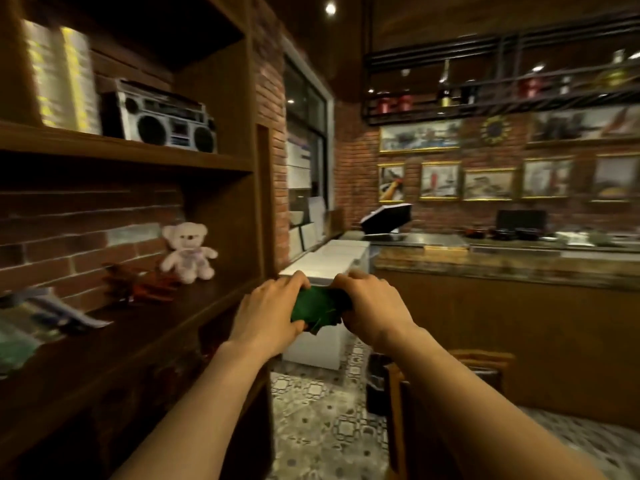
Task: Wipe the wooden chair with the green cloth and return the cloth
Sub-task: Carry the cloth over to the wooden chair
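Both of my hands hold a bunched green cloth (317,308) in mid-air at the centre of the view. My left hand (268,311) grips its left side and my right hand (372,306) grips its right side, fingers curled over the top. The cloth hangs just right of the wooden shelf unit's edge (194,306). Part of a wooden chair (398,410) shows low on the right, below my right forearm, which hides much of it.
The shelf unit on the left carries a pale teddy bear (188,251), a reddish toy (145,285), a boombox (162,119) and papers. A white cabinet (329,261) stands ahead, a dark bin (377,382) on the patterned tile floor, and a long counter (502,265) on the right.
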{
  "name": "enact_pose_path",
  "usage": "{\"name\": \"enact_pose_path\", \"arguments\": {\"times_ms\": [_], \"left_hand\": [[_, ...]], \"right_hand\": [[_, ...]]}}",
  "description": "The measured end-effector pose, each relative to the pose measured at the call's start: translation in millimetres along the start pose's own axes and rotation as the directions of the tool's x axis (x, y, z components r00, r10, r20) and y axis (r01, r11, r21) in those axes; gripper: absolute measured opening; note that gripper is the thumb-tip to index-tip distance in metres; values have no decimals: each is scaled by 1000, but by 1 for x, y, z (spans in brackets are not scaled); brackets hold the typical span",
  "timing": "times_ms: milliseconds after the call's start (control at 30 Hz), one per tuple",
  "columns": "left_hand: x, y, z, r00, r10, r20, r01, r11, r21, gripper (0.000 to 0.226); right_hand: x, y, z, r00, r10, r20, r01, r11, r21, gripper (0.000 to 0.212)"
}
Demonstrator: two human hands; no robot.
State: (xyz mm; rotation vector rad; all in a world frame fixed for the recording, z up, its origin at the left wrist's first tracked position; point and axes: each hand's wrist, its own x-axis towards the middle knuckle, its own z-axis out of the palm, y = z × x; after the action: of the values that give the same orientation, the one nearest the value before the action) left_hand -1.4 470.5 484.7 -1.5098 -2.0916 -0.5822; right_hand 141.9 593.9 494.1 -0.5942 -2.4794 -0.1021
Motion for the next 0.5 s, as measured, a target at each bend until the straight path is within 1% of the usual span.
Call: {"name": "enact_pose_path", "arguments": {"times_ms": [133, 300, 400, 500], "left_hand": [[46, 58, 48, 997, 80, 10, -80, 995, -63, 57], [90, 118, 107, 984, 174, 26, -170, 981, -98, 57], [100, 140, 140, 981, 190, 45, -183, 975, -128, 57], [99, 153, 180, 974, 201, 102, -184, 970, -158, 55]], "right_hand": [[-16, 77, -11, 995, 93, -22, -95, 994, -57, 45], [-37, 161, -11, 986, 164, -21, -165, 984, -66, 38], [-50, 197, 2, 981, 193, -9, -193, 980, -44, 39], [-61, 225, 29, 971, 238, 38, -237, 971, -30, 34]]}}
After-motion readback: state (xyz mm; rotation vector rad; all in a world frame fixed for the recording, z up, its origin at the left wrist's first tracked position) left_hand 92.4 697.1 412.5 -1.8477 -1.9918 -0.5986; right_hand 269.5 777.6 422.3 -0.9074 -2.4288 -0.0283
